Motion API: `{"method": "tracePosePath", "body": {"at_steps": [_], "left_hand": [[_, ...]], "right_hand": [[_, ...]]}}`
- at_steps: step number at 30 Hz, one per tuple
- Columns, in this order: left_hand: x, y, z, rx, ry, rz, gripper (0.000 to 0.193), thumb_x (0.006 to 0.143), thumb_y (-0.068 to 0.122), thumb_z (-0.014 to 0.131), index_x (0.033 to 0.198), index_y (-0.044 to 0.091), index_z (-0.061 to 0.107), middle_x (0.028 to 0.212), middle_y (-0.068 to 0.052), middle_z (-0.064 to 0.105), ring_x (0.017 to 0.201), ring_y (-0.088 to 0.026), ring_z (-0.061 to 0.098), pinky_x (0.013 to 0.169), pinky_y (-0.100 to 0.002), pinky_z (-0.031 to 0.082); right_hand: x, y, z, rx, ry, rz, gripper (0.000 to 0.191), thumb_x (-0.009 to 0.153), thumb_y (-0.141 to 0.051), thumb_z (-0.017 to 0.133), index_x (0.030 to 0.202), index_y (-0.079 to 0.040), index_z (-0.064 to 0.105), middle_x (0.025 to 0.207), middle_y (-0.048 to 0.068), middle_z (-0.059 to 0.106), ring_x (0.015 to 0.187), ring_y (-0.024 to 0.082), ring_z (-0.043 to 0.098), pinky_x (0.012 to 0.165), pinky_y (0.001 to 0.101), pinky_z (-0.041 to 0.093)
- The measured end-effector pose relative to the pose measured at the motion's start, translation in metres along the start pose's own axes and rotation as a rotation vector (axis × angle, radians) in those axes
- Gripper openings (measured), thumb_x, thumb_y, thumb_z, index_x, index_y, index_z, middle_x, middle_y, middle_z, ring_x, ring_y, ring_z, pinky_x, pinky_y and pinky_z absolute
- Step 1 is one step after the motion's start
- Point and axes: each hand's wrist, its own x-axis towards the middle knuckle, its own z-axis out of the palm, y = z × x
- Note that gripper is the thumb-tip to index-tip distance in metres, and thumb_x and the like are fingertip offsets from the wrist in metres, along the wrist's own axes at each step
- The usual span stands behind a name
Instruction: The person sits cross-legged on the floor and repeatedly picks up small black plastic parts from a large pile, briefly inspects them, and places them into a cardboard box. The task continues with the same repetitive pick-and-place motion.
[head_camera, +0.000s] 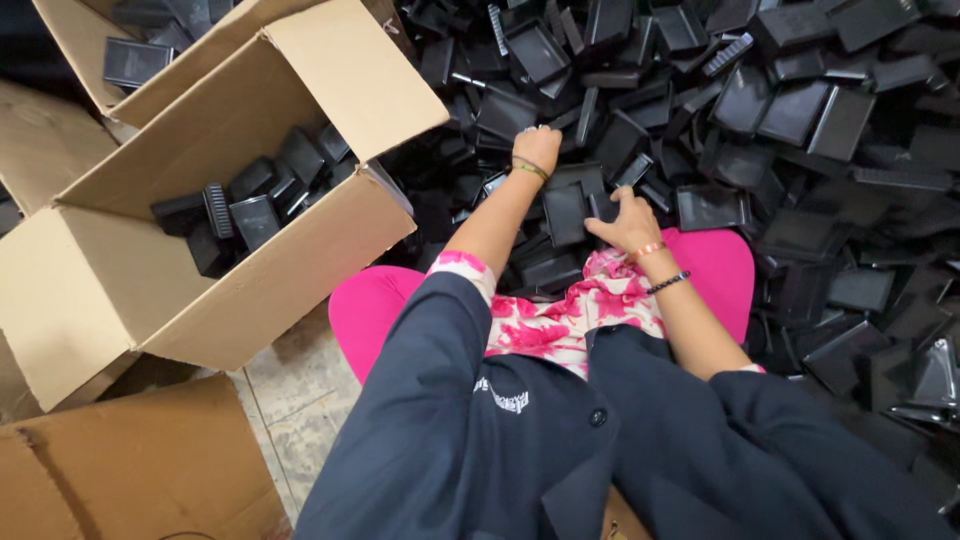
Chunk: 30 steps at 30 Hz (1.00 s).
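My left hand (537, 146) reaches into the black tray pile (800, 130) — fingers hidden, grip unclear; my right hand (628, 222) presses spread fingers on a tray (566, 212) — open cardboard box (240, 270) left.

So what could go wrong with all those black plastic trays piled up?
The heap of flat black plastic trays rises around both hands, so pulling pieces out could make it slide onto the pink lap. The left hand reaches deep, where hard tray edges might scrape it. The open brown cardboard box leans and might tip.
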Motion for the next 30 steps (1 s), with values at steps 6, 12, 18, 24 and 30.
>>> {"method": "tracePosePath", "body": {"at_steps": [6,12,18,24,30], "left_hand": [[-0.045,-0.020,-0.008,-0.362,0.434,0.060,0.031,0.081,0.029,0.076,0.099,0.006,0.066,0.100,-0.014,0.069,0.093,-0.033,0.066,0.081,-0.044,0.054],[-0.105,-0.027,0.005,-1.490,0.223,-0.703,0.031,0.104,0.036,0.062,0.112,0.005,0.064,0.103,-0.012,0.069,0.093,-0.025,0.065,0.084,-0.041,0.054],[-0.155,-0.006,0.038,-1.343,0.367,-0.591,0.034,0.106,0.025,0.050,0.128,0.007,0.068,0.121,-0.010,0.069,0.117,-0.026,0.062,0.104,-0.041,0.046],[-0.177,0.018,-0.013,-0.944,0.557,-0.324,0.057,0.103,0.024,0.055,0.152,-0.001,0.041,0.147,-0.026,0.055,0.139,-0.037,0.051,0.120,-0.043,0.037],[-0.172,0.019,-0.063,-1.279,0.420,-0.388,0.084,0.093,0.036,0.064,0.160,0.003,0.028,0.127,-0.022,0.058,0.115,-0.034,0.056,0.100,-0.047,0.047]], "right_hand": [[-0.005,-0.001,-0.020,0.124,0.217,-0.161,0.060,0.082,-0.037,0.084,0.126,-0.003,0.058,0.115,0.024,0.067,0.107,0.041,0.065,0.093,0.0459,0.052],[0.004,-0.052,0.019,1.152,0.061,-0.132,0.044,0.098,-0.017,0.070,0.134,-0.007,0.045,0.116,0.009,0.064,0.104,0.017,0.064,0.091,0.0334,0.055],[-0.013,-0.097,0.077,1.466,-0.092,-0.163,0.041,0.103,-0.008,0.062,0.139,-0.007,0.043,0.124,0.004,0.063,0.113,0.009,0.062,0.100,0.0240,0.052],[-0.044,-0.126,0.061,0.832,0.049,-0.135,0.057,0.092,-0.015,0.075,0.139,-0.004,0.045,0.119,0.009,0.066,0.105,0.012,0.065,0.090,0.0271,0.053],[-0.058,-0.141,0.020,0.369,0.258,-0.459,0.057,0.085,-0.014,0.084,0.133,-0.003,0.054,0.119,0.016,0.065,0.109,0.019,0.064,0.094,0.0315,0.053]]}}
